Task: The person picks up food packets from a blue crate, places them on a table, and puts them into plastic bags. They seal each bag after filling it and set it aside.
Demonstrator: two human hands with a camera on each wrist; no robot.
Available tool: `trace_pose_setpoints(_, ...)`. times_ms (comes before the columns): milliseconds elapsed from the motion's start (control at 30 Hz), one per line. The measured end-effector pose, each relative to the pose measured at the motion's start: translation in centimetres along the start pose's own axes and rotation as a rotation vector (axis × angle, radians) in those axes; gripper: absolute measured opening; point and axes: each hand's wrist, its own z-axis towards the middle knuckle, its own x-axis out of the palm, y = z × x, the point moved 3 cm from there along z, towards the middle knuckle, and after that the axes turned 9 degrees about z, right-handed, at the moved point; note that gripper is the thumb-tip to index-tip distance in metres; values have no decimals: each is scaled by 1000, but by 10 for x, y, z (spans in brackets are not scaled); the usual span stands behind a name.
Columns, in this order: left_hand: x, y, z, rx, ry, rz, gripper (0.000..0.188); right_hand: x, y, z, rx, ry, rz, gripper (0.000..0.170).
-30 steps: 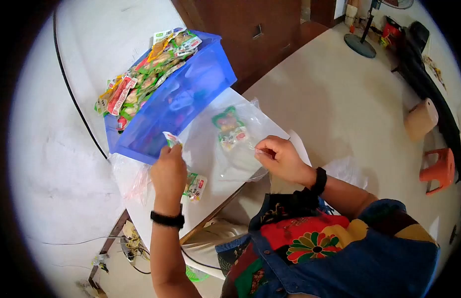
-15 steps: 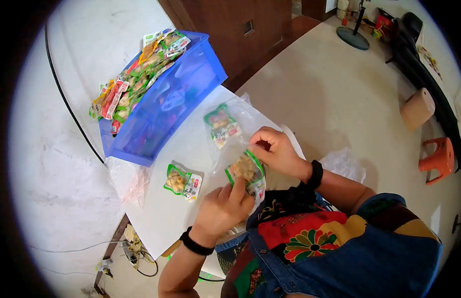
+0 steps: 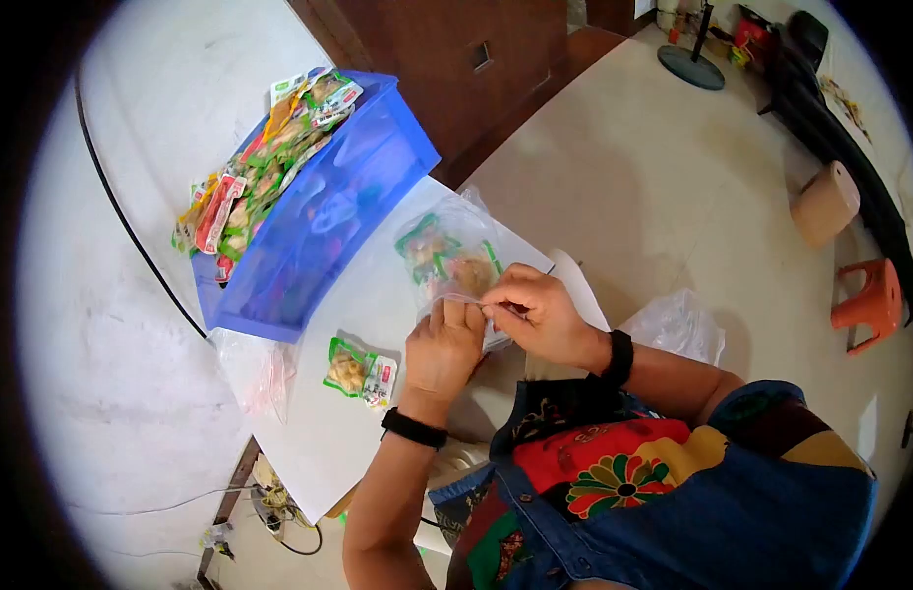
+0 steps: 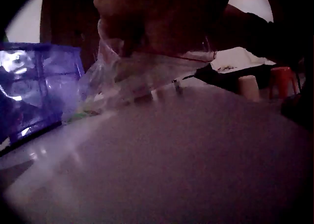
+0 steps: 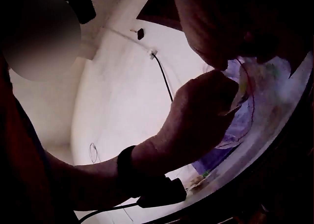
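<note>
The clear bag (image 3: 454, 218), packets (image 3: 423, 242) inside, lies on the counter (image 3: 328, 442) just beyond both grips. The left grip (image 3: 443, 354), knuckles up, curls closed on its near edge; the right grip (image 3: 543, 315), reaching in sideways, pinches that edge between thumb and bent forefinger, almost touching the left.

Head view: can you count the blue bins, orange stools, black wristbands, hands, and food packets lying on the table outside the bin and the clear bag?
Blue bin: 1
Orange stool: 1
Black wristbands: 2
Hands: 2
Loose food packet: 1
Total: 7
</note>
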Motion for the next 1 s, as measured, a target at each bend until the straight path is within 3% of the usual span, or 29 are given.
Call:
trace_pose_setpoints(100,21,-1,1,-86,95,-32,12,-2,-1,1,-15,-12,-57,5)
trace_pose_setpoints(167,28,-1,7,-138,152,16,22,-1,-4,0,-101,-44,-64,5)
trace_pose_setpoints(300,30,-11,30,-158,145,200,37,-1,-7,-2,-96,-59,-68,6)
trace_pose_setpoints(367,45,-7,40,-252,651,140,60,-1,-7,-2,-58,-74,-47,5)
trace_pose_setpoints(400,49,-7,42,-255,650,139,60,-1,-7,-3,-58,-71,-48,5)
trace_pose_setpoints(467,52,-7,47,-282,436,167,58,1,-7,-6,-5,-45,-69,5)
trace_pose_setpoints(567,62,3,58,-454,505,31,61,13,-4,-11,-52,-2,-29,5)
trace_pose_setpoints(700,50,2,39,-505,477,-151,63,15,0,-10,-84,10,-57,6)
trace_pose_setpoints(767,18,-10,9,-152,-2,-28,51,13,-4,-9,-42,25,-18,5)
trace_pose_setpoints(800,3,-10,-7,-177,16,-15,51,11,-7,-9,-4,12,0,5)
trace_pose_setpoints(867,-49,-6,-22,-5,360,-254,35,11,-8,-10,4,27,8,5)
trace_pose_setpoints(900,-56,1,-33,-14,367,-248,35,9,-8,-10,5,-1,-13,4)
trace_pose_setpoints(967,-64,28,-58,-225,456,-273,3,9,-7,-9,7,9,-4,4)
trace_pose_setpoints(1000,-63,46,-69,-326,449,-227,6,10,-6,-8,6,11,-9,3)
